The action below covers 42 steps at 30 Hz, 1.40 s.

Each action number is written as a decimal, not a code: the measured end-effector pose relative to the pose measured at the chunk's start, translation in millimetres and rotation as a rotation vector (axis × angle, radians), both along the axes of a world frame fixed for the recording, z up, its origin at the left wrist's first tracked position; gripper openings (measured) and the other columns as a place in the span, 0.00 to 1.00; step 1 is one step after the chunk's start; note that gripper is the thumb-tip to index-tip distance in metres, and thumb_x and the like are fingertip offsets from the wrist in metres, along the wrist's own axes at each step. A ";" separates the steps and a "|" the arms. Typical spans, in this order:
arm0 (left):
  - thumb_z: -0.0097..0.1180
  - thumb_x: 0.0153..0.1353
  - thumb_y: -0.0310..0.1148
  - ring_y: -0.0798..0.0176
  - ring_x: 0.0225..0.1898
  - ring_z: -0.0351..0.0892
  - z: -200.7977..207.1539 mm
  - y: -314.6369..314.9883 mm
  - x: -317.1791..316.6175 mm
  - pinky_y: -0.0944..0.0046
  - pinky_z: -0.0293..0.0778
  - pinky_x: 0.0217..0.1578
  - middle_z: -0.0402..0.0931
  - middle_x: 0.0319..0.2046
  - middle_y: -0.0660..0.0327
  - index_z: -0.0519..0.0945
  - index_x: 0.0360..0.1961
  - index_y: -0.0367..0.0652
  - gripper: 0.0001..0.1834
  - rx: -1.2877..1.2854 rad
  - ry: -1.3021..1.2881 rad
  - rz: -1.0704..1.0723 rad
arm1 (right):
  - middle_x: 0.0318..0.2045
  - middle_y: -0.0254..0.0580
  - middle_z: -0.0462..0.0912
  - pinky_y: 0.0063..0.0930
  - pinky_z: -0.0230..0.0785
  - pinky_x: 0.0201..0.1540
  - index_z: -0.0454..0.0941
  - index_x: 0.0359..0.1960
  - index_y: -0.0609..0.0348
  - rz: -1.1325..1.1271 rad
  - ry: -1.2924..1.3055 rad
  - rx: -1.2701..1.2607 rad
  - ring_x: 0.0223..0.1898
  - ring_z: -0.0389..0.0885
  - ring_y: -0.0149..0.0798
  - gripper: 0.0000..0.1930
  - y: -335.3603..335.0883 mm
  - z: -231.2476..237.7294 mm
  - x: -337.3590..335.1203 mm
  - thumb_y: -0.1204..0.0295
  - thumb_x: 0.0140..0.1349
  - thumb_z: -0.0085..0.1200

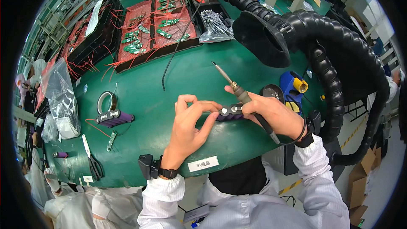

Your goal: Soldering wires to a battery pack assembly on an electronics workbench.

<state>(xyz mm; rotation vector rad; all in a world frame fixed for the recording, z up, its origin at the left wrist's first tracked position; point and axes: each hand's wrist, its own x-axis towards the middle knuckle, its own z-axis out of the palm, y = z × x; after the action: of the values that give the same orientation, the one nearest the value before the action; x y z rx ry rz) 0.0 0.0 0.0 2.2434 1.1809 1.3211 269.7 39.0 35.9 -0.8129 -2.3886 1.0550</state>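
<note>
A purple battery pack with metal tabs on its black top sits between my hands near the table's front. Thumb and forefinger of my left hand pinch together at its left end. My right hand grips a soldering iron, its tip pointing up and away from the pack; the right fingertips also reach the pack's right end. To the left stands another purple battery pack, wired to a small green circuit board. A roll of tape is behind that pack. Scissors lie nearer the front edge.
Black trays of circuit boards with red wires stand at the back left. A black fume hood on a ribbed hose arches over the right side. Beyond my right hand is a blue iron stand. A co-worker's white sleeve shows lower left.
</note>
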 end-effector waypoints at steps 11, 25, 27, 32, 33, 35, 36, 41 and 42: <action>0.67 0.56 0.17 0.60 0.36 0.75 -5.0 2.4 8.0 0.62 0.70 0.40 0.90 0.39 0.63 0.84 0.36 0.41 0.09 0.081 -0.038 0.051 | 0.58 0.45 0.85 0.45 0.71 0.57 0.79 0.40 0.52 -0.124 0.059 0.642 0.49 0.84 0.46 0.09 -10.1 -7.2 2.8 0.73 0.57 0.60; 0.75 0.48 0.25 0.62 0.36 0.70 -1.6 -2.0 4.9 0.59 0.54 0.41 0.77 0.29 0.72 0.87 0.35 0.51 0.13 0.210 0.117 0.243 | 0.37 0.45 0.86 0.36 0.76 0.41 0.85 0.52 0.65 -0.501 0.312 0.581 0.36 0.86 0.47 0.19 -76.3 5.0 -16.0 0.74 0.58 0.70; 0.75 0.48 0.26 0.63 0.35 0.68 -0.5 -2.9 4.3 0.59 0.54 0.40 0.74 0.29 0.72 0.87 0.35 0.52 0.13 0.188 0.116 0.248 | 0.33 0.44 0.87 0.36 0.76 0.40 0.85 0.50 0.66 -0.490 0.307 0.564 0.33 0.86 0.45 0.18 -75.1 2.2 -21.9 0.75 0.58 0.69; 0.75 0.50 0.25 0.62 0.35 0.66 -3.1 -3.7 4.6 0.59 0.53 0.40 0.72 0.29 0.71 0.87 0.36 0.51 0.13 0.151 0.079 0.220 | 0.29 0.43 0.87 0.35 0.75 0.37 0.85 0.45 0.66 -0.525 0.273 0.528 0.30 0.85 0.45 0.15 -73.8 -2.9 -28.9 0.76 0.56 0.68; 0.74 0.50 0.25 0.62 0.35 0.66 -3.3 -3.3 5.0 0.59 0.53 0.40 0.72 0.30 0.71 0.87 0.36 0.51 0.12 0.148 0.079 0.214 | 0.29 0.43 0.87 0.34 0.75 0.37 0.85 0.45 0.66 -0.527 0.274 0.529 0.29 0.85 0.45 0.14 -73.4 -3.7 -29.5 0.76 0.56 0.68; 0.74 0.50 0.25 0.62 0.36 0.66 -4.3 -2.4 5.3 0.59 0.53 0.40 0.73 0.30 0.71 0.87 0.36 0.51 0.12 0.138 0.066 0.203 | 0.29 0.43 0.87 0.34 0.75 0.36 0.85 0.44 0.66 -0.523 0.274 0.532 0.29 0.85 0.45 0.14 -72.0 -4.3 -31.0 0.76 0.55 0.68; 0.74 0.51 0.24 0.62 0.36 0.66 -5.0 -2.4 5.3 0.59 0.53 0.40 0.73 0.30 0.71 0.87 0.37 0.50 0.12 0.133 0.060 0.199 | 0.29 0.43 0.87 0.34 0.75 0.36 0.85 0.44 0.66 -0.518 0.276 0.533 0.28 0.85 0.45 0.14 -70.5 -4.6 -32.0 0.77 0.55 0.68; 0.73 0.51 0.24 0.62 0.36 0.66 -2.7 -3.0 6.7 0.59 0.54 0.40 0.73 0.30 0.71 0.87 0.37 0.50 0.12 0.122 0.063 0.202 | 0.28 0.43 0.87 0.34 0.75 0.35 0.86 0.43 0.66 -0.524 0.265 0.531 0.28 0.85 0.45 0.14 -69.0 -4.6 -34.1 0.77 0.54 0.69; 0.73 0.51 0.24 0.62 0.36 0.66 -3.0 -3.2 6.6 0.59 0.54 0.40 0.74 0.30 0.71 0.87 0.37 0.50 0.12 0.121 0.064 0.204 | 0.28 0.43 0.87 0.33 0.75 0.35 0.86 0.43 0.66 -0.525 0.267 0.531 0.28 0.85 0.44 0.14 -68.8 -5.4 -34.5 0.77 0.54 0.69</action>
<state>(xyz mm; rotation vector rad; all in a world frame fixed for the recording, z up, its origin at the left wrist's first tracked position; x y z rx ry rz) 6.6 -3.2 -3.0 2.3148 1.4213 1.4408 235.2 -29.8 30.5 -0.9454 -1.9266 0.2783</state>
